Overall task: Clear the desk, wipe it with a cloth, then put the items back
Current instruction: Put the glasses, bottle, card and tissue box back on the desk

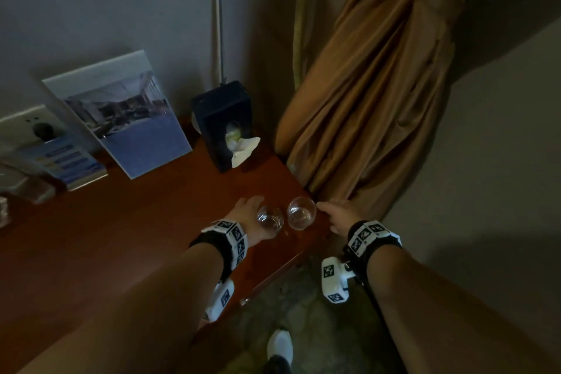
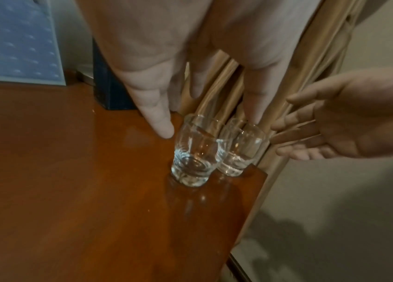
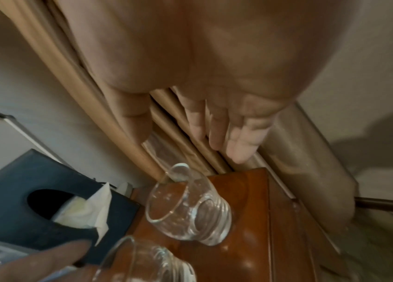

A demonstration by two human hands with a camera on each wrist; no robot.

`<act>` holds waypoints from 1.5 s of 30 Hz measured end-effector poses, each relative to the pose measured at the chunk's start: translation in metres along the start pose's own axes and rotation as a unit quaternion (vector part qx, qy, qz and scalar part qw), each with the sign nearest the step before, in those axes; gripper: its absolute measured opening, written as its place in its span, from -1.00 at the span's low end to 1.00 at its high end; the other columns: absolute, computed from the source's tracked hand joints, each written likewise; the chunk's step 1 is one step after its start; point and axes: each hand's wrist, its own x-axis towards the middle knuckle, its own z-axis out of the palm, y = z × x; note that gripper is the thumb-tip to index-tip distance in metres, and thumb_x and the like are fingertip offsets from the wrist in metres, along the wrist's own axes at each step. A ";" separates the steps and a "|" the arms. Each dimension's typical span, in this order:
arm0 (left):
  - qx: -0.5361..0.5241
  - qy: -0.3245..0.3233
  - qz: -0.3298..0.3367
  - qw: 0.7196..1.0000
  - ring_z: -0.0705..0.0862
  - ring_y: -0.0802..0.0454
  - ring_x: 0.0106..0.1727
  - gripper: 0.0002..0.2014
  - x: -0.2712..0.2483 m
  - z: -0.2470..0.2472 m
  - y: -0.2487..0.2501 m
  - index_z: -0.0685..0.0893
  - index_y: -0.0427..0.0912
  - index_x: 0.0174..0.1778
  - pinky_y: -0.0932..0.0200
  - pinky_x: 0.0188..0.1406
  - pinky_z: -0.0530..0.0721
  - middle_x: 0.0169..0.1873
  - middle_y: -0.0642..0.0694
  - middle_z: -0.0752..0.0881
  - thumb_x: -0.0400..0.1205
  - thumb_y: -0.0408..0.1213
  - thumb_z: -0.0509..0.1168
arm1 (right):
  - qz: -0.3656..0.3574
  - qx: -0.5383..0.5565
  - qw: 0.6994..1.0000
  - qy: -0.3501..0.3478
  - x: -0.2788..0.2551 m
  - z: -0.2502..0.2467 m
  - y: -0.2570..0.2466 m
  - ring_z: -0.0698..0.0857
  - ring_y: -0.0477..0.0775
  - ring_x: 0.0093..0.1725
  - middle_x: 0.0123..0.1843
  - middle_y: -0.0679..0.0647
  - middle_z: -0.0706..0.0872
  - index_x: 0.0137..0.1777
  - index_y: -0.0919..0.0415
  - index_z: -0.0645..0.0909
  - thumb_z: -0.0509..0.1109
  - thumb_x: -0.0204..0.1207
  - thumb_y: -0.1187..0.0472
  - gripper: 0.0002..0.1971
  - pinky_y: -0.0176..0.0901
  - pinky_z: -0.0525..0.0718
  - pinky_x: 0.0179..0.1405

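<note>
Head view shows no writing that can be read: the tall picture card [image 1: 121, 114] and the small blue leaflet [image 1: 68, 162] leaning at the desk's [image 1: 121, 237] back edge carry print too blurred to make out, and the wrist bands bear only black-and-white marker squares. Both forearms reach forward to the desk's right edge, where two clear glasses stand upright side by side, both empty as far as can be seen. The left hand [image 1: 253, 223] is beside the left glass [image 1: 270, 218] with fingers straight and spread; in the left wrist view the thumb [image 2: 158, 122] points down just beside the rim, and whether it touches the glass cannot be told. The right hand [image 1: 337, 215] hovers just right of the right glass [image 1: 301, 212], near the desk's right front corner, palm turned inward, fingers extended and loosely together, holding nothing. A dark tissue box [image 1: 224, 118] stands at the back right corner, with a white tissue [image 1: 244, 149] sticking out of its opening. A tan curtain [image 1: 379, 94] hangs just beyond the right edge, behind the glasses.
</note>
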 end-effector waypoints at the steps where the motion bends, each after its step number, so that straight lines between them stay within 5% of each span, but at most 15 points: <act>1: -0.001 -0.003 0.001 1.000 0.37 -0.21 0.66 0.06 0.002 0.003 0.002 0.14 0.16 0.77 -0.09 0.48 0.53 0.74 -0.08 0.17 0.44 -0.06 0.65 | -0.005 0.014 1.000 -0.006 -0.009 0.001 -0.005 0.64 0.13 0.36 0.39 -0.05 0.68 0.48 -0.16 0.57 0.61 -0.05 -0.49 0.01 0.26 0.56 0.48; 4: 0.006 -0.015 -0.001 1.000 0.25 -0.22 0.74 0.11 0.010 0.011 0.005 0.04 0.18 0.79 -0.12 0.57 0.45 0.79 -0.08 0.02 0.45 -0.11 0.65 | -0.007 0.082 0.996 -0.016 -0.053 0.009 -0.034 0.65 0.09 0.15 0.24 0.01 0.67 0.39 -0.06 0.59 0.59 0.23 -0.40 -0.23 0.12 0.58 0.38; 6: -0.012 -0.017 -0.006 1.000 0.19 -0.19 0.76 0.13 0.016 0.015 0.005 0.01 0.18 0.79 -0.13 0.61 0.39 0.80 -0.06 0.00 0.46 -0.14 0.65 | -0.003 0.112 0.993 -0.030 -0.058 0.010 -0.038 0.63 0.18 0.23 0.29 0.04 0.60 0.48 -0.04 0.54 0.54 0.39 -0.36 -0.28 0.12 0.59 0.36; 9: -0.048 -0.009 -0.013 0.999 0.20 -0.15 0.76 0.12 0.023 0.021 0.004 0.05 0.15 0.79 -0.10 0.62 0.37 0.78 -0.02 0.08 0.45 -0.21 0.66 | 0.015 0.123 0.992 -0.027 -0.054 0.011 -0.036 0.65 0.25 0.31 0.41 0.09 0.61 0.59 0.00 0.48 0.55 0.06 -0.55 0.10 0.13 0.63 0.37; 12: -0.043 0.009 -0.022 0.999 0.43 -0.17 0.63 0.05 0.029 0.029 0.002 0.16 0.14 0.74 -0.10 0.51 0.54 0.69 -0.03 0.28 0.42 -0.24 0.66 | -0.006 0.105 0.994 -0.037 -0.056 0.014 -0.035 0.61 0.20 0.34 0.46 0.13 0.61 0.60 0.03 0.48 0.54 0.28 -0.47 -0.05 0.15 0.58 0.46; 15: -0.033 0.012 -0.029 0.999 0.58 -0.18 0.48 -0.02 0.035 0.037 -0.002 0.21 0.16 0.66 -0.04 0.36 0.66 0.57 -0.07 0.42 0.43 -0.27 0.65 | -0.055 -0.001 0.997 -0.047 -0.055 0.015 -0.028 0.55 0.14 0.50 0.61 -0.02 0.51 0.68 -0.05 0.38 0.57 0.26 -0.43 0.01 0.18 0.50 0.55; 21: -0.055 0.015 -0.029 0.998 0.64 -0.09 0.30 -0.13 0.043 0.037 -0.011 0.31 0.18 0.54 0.05 0.19 0.65 0.38 -0.04 0.54 0.40 -0.26 0.65 | -0.090 -0.112 0.988 -0.052 -0.050 0.029 -0.023 0.37 0.19 0.69 0.77 0.00 0.29 0.78 -0.21 0.03 0.77 0.19 -0.06 0.25 0.30 0.41 0.63; 27: -0.157 0.013 -0.056 0.986 0.70 0.06 0.04 -0.27 0.047 0.028 -0.024 0.40 0.18 0.38 0.17 -0.17 0.62 0.11 0.06 0.68 0.37 -0.07 0.67 | -0.121 -0.202 0.971 -0.034 -0.050 0.040 -0.025 0.43 0.21 0.64 0.78 0.01 0.17 0.77 -0.28 -0.05 0.75 0.24 0.08 0.25 0.10 0.53 0.50; 32: -0.292 0.014 -0.117 0.949 0.77 -0.08 0.11 -0.21 0.048 0.023 -0.038 0.48 0.20 0.31 -0.15 0.19 0.77 0.15 0.03 0.70 0.21 0.07 0.72 | -0.124 -0.225 0.966 -0.019 -0.050 0.045 -0.026 0.49 0.25 0.58 0.75 0.03 0.22 0.76 -0.24 0.01 0.72 0.34 0.13 0.15 0.06 0.62 0.35; 34: -0.357 0.008 -0.123 0.926 0.75 -0.11 0.17 -0.17 0.047 0.021 -0.043 0.49 0.14 0.32 -0.16 0.21 0.77 0.24 -0.05 0.68 0.17 0.03 0.74 | -0.121 -0.216 0.969 -0.019 -0.050 0.048 -0.026 0.59 0.22 0.45 0.70 0.04 0.30 0.73 -0.25 0.05 0.71 0.36 0.12 0.09 -0.06 0.70 0.13; 38: -0.410 0.017 -0.118 0.904 0.76 -0.12 0.20 -0.35 0.040 0.017 -0.052 0.54 0.06 0.29 -0.12 0.24 0.76 0.24 -0.07 0.67 0.36 -0.08 0.70 | -0.124 -0.194 0.973 -0.014 -0.045 0.052 -0.024 0.66 0.03 0.14 0.50 0.01 0.52 0.59 -0.26 0.22 0.71 0.34 0.16 -0.07 -0.34 0.52 -0.28; 42: -0.440 0.038 -0.115 0.890 0.79 -0.12 0.16 -0.38 0.030 0.007 -0.060 0.58 0.04 0.26 -0.16 0.28 0.75 0.23 -0.07 0.69 0.35 -0.07 0.71 | -0.103 -0.155 0.982 -0.015 -0.049 0.054 -0.030 0.63 -0.11 -0.02 0.27 -0.11 0.61 0.55 -0.20 0.30 0.70 0.32 0.19 -0.12 -0.26 0.51 -0.27; 45: -0.449 0.052 -0.096 0.887 0.81 -0.10 0.15 -0.28 0.016 -0.006 -0.067 0.59 0.05 0.26 -0.13 0.24 0.76 0.22 -0.07 0.73 0.23 0.04 0.74 | -0.089 -0.112 0.989 -0.022 -0.056 0.059 -0.041 0.67 -0.02 0.07 0.20 -0.10 0.65 0.50 -0.18 0.34 0.71 0.30 0.13 -0.17 -0.05 0.62 0.02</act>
